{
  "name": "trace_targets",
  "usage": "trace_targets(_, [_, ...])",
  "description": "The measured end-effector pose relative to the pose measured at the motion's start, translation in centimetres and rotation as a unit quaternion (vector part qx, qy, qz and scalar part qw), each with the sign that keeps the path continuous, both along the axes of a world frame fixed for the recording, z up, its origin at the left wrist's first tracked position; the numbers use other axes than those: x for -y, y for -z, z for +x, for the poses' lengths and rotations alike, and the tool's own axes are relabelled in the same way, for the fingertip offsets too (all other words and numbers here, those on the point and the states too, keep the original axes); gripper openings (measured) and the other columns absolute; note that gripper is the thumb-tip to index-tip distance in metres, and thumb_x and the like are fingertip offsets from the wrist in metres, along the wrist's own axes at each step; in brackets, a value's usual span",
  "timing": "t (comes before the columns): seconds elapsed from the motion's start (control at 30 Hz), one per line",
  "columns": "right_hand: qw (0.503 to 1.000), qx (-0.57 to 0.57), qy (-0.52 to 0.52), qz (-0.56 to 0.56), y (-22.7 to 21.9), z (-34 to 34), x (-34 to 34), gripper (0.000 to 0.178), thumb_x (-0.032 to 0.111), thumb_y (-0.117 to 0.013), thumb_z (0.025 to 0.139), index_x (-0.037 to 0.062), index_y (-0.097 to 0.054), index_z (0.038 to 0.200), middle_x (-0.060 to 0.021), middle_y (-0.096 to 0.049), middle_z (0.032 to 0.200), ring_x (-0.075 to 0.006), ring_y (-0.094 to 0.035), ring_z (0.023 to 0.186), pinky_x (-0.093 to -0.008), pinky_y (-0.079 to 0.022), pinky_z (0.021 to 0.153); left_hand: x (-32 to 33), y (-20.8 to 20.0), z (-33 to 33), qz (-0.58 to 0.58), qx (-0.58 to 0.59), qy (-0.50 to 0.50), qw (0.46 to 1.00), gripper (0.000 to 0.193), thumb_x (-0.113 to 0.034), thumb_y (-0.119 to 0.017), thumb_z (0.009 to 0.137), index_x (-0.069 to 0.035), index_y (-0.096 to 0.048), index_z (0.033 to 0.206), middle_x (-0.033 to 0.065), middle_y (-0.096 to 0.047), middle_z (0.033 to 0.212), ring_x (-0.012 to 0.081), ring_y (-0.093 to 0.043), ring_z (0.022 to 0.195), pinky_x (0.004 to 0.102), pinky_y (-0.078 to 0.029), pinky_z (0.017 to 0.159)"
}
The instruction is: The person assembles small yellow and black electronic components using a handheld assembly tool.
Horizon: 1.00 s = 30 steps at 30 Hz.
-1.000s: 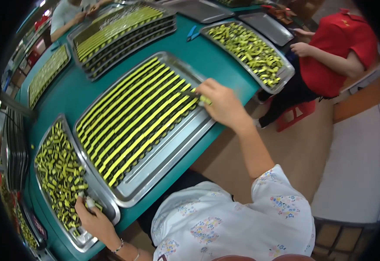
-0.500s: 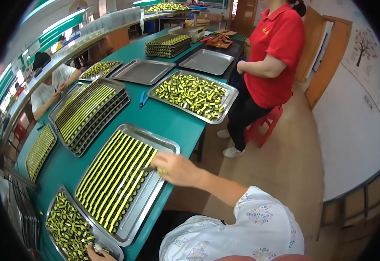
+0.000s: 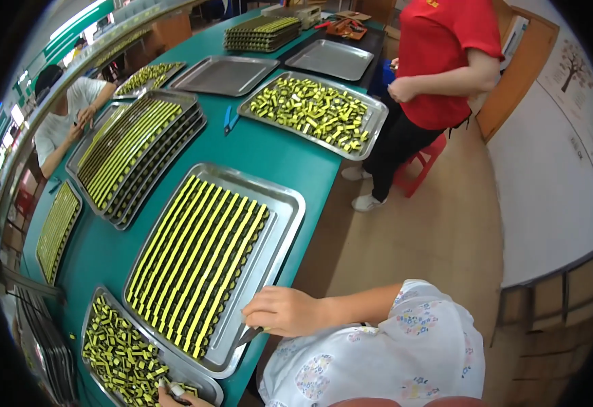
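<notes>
My right hand (image 3: pixel 279 312) is closed round a slim dark tool with a pointed end (image 3: pixel 249 335), near the right edge of a metal tray (image 3: pixel 284 203). In that tray, small yellow-and-black parts (image 3: pixel 194 264) stand in several neat slanting rows, leaving a bare strip on its right side. At the bottom edge, my left hand (image 3: pixel 182 399) is partly cut off, its fingers bent together among loose yellow-and-black parts (image 3: pixel 120 349). Pale coverings show on its fingertips. What those fingers pinch is too small to make out. The loose parts lie heaped in a second metal tray (image 3: pixel 208 388).
Stacked trays of rowed parts (image 3: pixel 133 159) stand at left, near a seated person (image 3: pixel 72 112). Beyond lie a blue hand tool (image 3: pixel 230 121), a tray of loose parts (image 3: pixel 310 112) and bare trays (image 3: pixel 225 74). A person in red (image 3: pixel 442 74) stands at right by a red stool (image 3: pixel 422 163).
My right hand has moved from the rows' upper right end down toward the tray's near right edge, still with the dark tool. My left hand stays at the loose parts. The view has shifted slightly.
</notes>
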State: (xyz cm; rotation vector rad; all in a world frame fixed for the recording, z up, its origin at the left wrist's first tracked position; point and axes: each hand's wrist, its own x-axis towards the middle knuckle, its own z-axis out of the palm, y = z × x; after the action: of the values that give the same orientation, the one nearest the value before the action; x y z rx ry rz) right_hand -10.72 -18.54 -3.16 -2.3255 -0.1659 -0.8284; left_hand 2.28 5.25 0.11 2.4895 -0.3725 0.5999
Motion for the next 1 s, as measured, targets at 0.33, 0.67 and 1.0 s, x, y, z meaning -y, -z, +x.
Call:
trace_targets(0.33, [1.000,0.024,0.000,0.004,0.3,0.6,-1.1,0.037,0.003,-0.072,0.056,0.0085,-0.060,0.090,-0.0105,-0.064,0.097,-0.0284,-0.062,0.083,-0.0405,-0.050,0.071,-3.4,1.7,0.6,-0.015,-0.004,0.005,1.000,0.036,0.004,-0.046,0.079,0.005,-0.056,0.114,0.0197,-0.061,0.108,0.0349,-0.058,0.099,0.0396,-0.043,0.089])
trace_targets(0.67, [0.999,0.031,-0.031,-0.031,0.5,0.4,0.6,0.024,-0.003,-0.065,0.066,0.0054,-0.049,0.082,-0.0120,-0.060,0.090,-0.0327,-0.055,0.075,-0.0398,-0.045,0.066,-0.1,0.6,-2.7,-0.051,0.071,0.294,0.952,0.037,0.000,-0.067,0.061,-0.005,-0.064,0.098,0.0104,-0.063,0.089,0.0252,-0.058,0.063,0.0320,-0.049,0.056])
trace_targets(1.0, [0.977,0.019,-0.056,-0.202,-2.3,1.5,4.5,0.020,0.007,-0.065,0.058,0.0079,-0.058,0.077,-0.0039,-0.063,0.089,-0.0223,-0.057,0.072,-0.0346,-0.045,0.061,3.6,1.4,-3.1,0.095,0.109,0.354,0.924,0.025,-0.011,-0.071,0.067,-0.010,-0.067,0.091,0.0014,-0.063,0.087,0.0175,-0.054,0.061,0.0264,-0.043,0.049])
